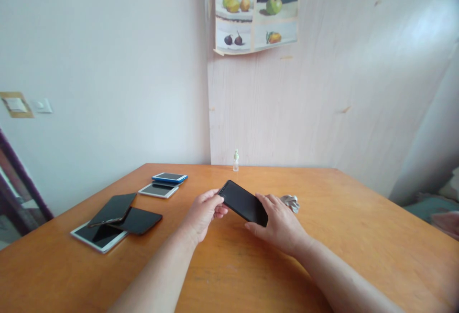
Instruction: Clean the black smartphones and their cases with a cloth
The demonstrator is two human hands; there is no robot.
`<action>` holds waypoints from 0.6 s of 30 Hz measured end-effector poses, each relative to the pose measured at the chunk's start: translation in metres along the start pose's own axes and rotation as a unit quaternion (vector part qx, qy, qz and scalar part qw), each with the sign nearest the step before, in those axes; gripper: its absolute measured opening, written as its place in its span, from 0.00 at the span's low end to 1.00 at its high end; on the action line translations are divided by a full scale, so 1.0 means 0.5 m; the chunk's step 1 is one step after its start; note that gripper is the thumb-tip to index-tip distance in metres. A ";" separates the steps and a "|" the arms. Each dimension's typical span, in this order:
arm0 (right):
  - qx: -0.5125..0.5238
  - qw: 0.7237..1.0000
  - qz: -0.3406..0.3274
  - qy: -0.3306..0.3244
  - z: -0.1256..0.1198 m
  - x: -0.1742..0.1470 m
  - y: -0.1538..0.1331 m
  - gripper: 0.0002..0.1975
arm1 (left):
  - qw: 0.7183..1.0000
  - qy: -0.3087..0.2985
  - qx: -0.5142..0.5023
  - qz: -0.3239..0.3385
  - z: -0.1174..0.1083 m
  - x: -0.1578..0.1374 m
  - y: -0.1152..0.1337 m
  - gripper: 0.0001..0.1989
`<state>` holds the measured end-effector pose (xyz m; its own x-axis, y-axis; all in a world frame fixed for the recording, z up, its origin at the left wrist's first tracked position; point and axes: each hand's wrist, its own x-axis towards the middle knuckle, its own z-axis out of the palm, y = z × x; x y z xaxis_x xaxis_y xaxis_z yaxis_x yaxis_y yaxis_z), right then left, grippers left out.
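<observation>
A black smartphone [242,201] is held tilted above the wooden table, its dark screen facing up toward me. My left hand [205,211] pinches its left end between thumb and fingers. Around its right end, my right hand [278,220] is closed, with the thumb at the near edge and the fingers over the far edge. Just beyond my right hand lies a crumpled grey cloth [291,203], partly hidden by that hand.
On the table's [222,279] left lie a white tablet [102,237] with dark flat devices [138,220] overlapping it, and a white device [158,189] under a blue-edged one [169,177]. A small pump bottle [235,161] stands at the back edge. Someone's hand [446,222] shows at far right.
</observation>
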<state>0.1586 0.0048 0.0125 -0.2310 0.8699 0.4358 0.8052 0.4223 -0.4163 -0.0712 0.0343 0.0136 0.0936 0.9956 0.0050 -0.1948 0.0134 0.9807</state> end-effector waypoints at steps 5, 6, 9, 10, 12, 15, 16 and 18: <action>0.267 0.957 0.103 -0.052 0.002 0.000 -0.021 0.21 | 0.997 -0.042 -0.055 0.030 0.003 -0.005 0.011 0.19; 0.354 0.923 0.132 -0.067 0.004 0.000 -0.022 0.20 | 0.996 -0.042 -0.067 0.035 0.004 -0.007 0.014 0.20; 0.579 0.781 0.203 -0.116 0.004 -0.003 -0.025 0.24 | 0.995 -0.023 -0.083 0.048 0.007 -0.008 0.019 0.23; 0.624 0.738 0.216 -0.137 0.001 -0.004 -0.026 0.26 | 0.995 -0.019 -0.079 0.051 0.007 -0.008 0.019 0.23; 0.675 0.678 0.231 -0.178 -0.007 -0.004 -0.028 0.29 | 0.997 -0.018 -0.059 0.055 0.008 -0.008 0.017 0.23; 0.703 0.637 0.237 -0.211 -0.019 -0.003 -0.031 0.34 | 0.998 -0.022 -0.012 0.060 0.012 -0.012 0.016 0.22; 0.705 0.633 0.238 -0.216 -0.022 -0.002 -0.031 0.35 | 0.998 -0.022 0.001 0.062 0.014 -0.014 0.017 0.22; 0.698 0.637 0.241 -0.222 -0.024 -0.001 -0.030 0.37 | 0.998 -0.019 0.020 0.065 0.019 -0.020 0.020 0.21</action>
<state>0.1530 -0.0052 0.0281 -0.5226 0.8393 -0.1499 -0.3579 -0.3756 -0.8549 -0.0647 0.0236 0.0250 0.1079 0.9843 0.1395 -0.1697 -0.1200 0.9782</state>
